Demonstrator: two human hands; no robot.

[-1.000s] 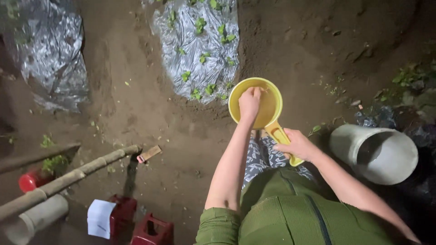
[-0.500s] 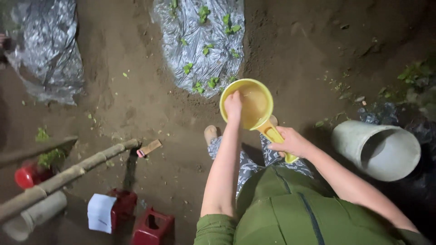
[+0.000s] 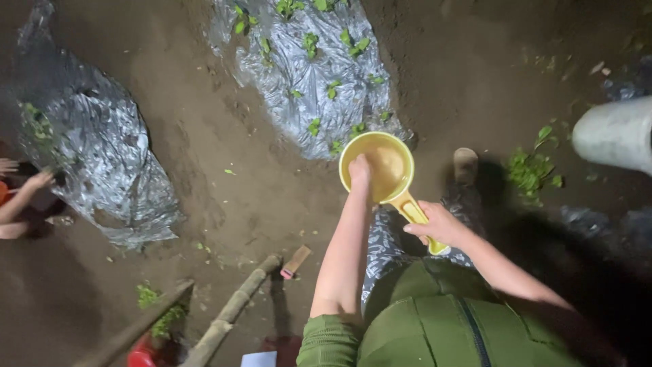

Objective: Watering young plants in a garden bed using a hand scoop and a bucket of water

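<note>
A yellow dipper (image 3: 387, 166) with a long handle is held over the bare soil in front of me. My right hand (image 3: 438, 224) grips its handle. My left hand (image 3: 360, 170) reaches into the bowl, fingers curled down inside; what they touch is hidden. Just beyond the dipper lies a soil bed covered in silver plastic sheet (image 3: 309, 75) with small green seedlings (image 3: 336, 88) poking through holes. My shoe (image 3: 466, 164) stands on the soil right of the dipper.
A second silver-covered bed (image 3: 95, 156) lies at left, where another person's hands (image 3: 24, 183) work at the edge. A grey bucket (image 3: 614, 132) lies at right, loose greens (image 3: 533, 170) beside it. Bamboo poles (image 3: 231, 309) and a red container (image 3: 142, 353) sit at bottom left.
The view has shifted: the bucket now sits at the far right edge and the left bed is nearer. Both hands stay on the dipper, left hand still inside the bowl.
</note>
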